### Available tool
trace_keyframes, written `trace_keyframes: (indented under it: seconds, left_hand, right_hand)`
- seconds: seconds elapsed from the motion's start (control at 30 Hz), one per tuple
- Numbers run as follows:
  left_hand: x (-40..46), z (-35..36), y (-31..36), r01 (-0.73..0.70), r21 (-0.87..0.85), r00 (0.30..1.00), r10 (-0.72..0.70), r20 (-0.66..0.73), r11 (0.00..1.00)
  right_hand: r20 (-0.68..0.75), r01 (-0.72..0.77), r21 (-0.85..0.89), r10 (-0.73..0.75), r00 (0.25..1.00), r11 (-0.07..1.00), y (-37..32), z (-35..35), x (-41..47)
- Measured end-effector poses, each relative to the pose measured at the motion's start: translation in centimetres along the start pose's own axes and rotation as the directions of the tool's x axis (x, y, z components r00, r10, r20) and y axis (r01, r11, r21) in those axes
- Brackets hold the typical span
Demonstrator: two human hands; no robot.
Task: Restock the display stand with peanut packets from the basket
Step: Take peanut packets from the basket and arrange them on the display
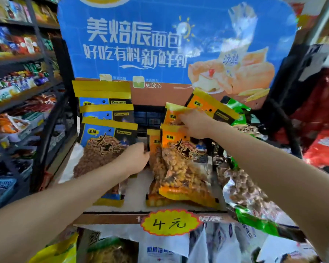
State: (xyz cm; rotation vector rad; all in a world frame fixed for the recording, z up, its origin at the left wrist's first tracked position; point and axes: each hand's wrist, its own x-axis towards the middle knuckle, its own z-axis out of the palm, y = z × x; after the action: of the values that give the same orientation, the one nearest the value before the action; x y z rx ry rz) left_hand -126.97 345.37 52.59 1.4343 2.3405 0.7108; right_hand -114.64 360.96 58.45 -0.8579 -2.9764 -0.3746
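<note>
Orange "Peanut" packet [180, 162], "4元" tag [169, 223]

The tall cardboard display stand backboard [160, 40] is sky blue with white lettering and a brown band below, bearing pale orange bread pictures. The glossy plastic peanut packets on the left [104, 143] are blue with yellow top strips and brown nuts showing through. The glossy plastic packets in the middle [180, 168] are orange with yellow edges and black script. The crinkled plastic packets on the right [254, 221] are bright green. The scalloped paper price tag [169, 223] is yellow, red-edged, with black handwriting.
</note>
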Motion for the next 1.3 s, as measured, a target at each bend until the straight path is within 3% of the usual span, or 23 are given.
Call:
trace_keyframes:
  seconds: [0.1,0.17,0.3,0.37,0.47,0.57,0.67,0.83,1.07,1.2,1.3]
  left_hand:
    - [0.1,0.7,0.0,0.113,-0.316,0.993,-0.122,-0.007,0.942]
    - [0.1,0.6,0.2,0.113,-0.443,0.991,-0.132,-0.013,0.890]
    - [0.3,0.1,1.2,-0.051,-0.392,0.963,-0.058,-0.262,0.918]
    - [-0.5,-0.1,1.8,-0.117,-0.389,0.937,-0.028,-0.347,0.914]
    - [-2.3,0.2,2.0,-0.050,-0.501,0.982,-0.050,-0.184,0.864]
    - [-3.4,1.7,1.9,0.029,-0.282,0.999,-0.035,-0.015,0.959]
    - [-3.2,2.5,2.0,0.060,-0.207,0.998,-0.064,-0.014,0.977]
    - [-3.5,2.1,2.0,0.071,-0.145,0.996,-0.063,0.061,0.987]
    - [-3.1,1.4,2.1,0.042,-0.161,0.994,-0.025,0.108,0.986]
    - [-2.0,1.0,2.3,0.023,-0.188,0.983,0.012,0.184,0.982]
    - [-1.1,1.1,2.2,0.026,-0.136,0.971,0.007,0.237,0.990]
  right_hand:
    - [0.035,0.098,0.340,-0.117,0.992,0.935,1.1,-1.3,-0.3]
    - [0.045,0.144,0.481,-0.188,0.981,0.865,1.6,-2.2,-0.9]
    - [0.100,0.115,0.487,-0.186,0.977,0.865,1.7,-3.3,-1.6]
    - [0.018,0.155,0.483,-0.187,0.982,0.861,1.9,-3.9,-1.4]
    - [-0.092,0.196,0.405,-0.174,0.980,0.893,1.7,-4.6,-0.7]
    - [-0.081,0.182,0.303,-0.164,0.983,0.935,1.3,-4.2,-0.4]
    - [-0.074,0.146,0.291,-0.130,0.989,0.945,1.5,-3.9,0.1]
    - [-0.187,-0.038,0.185,0.073,0.980,0.982,2.2,-3.2,1.5]
    - [-0.040,-0.138,0.141,0.145,0.989,0.980,2.1,-2.7,1.7]
    - [-0.078,-0.314,0.006,0.314,0.946,0.949,3.0,-3.5,0.3]
    - [-0.181,-0.420,0.000,0.413,0.892,0.907,3.7,-2.9,-0.3]
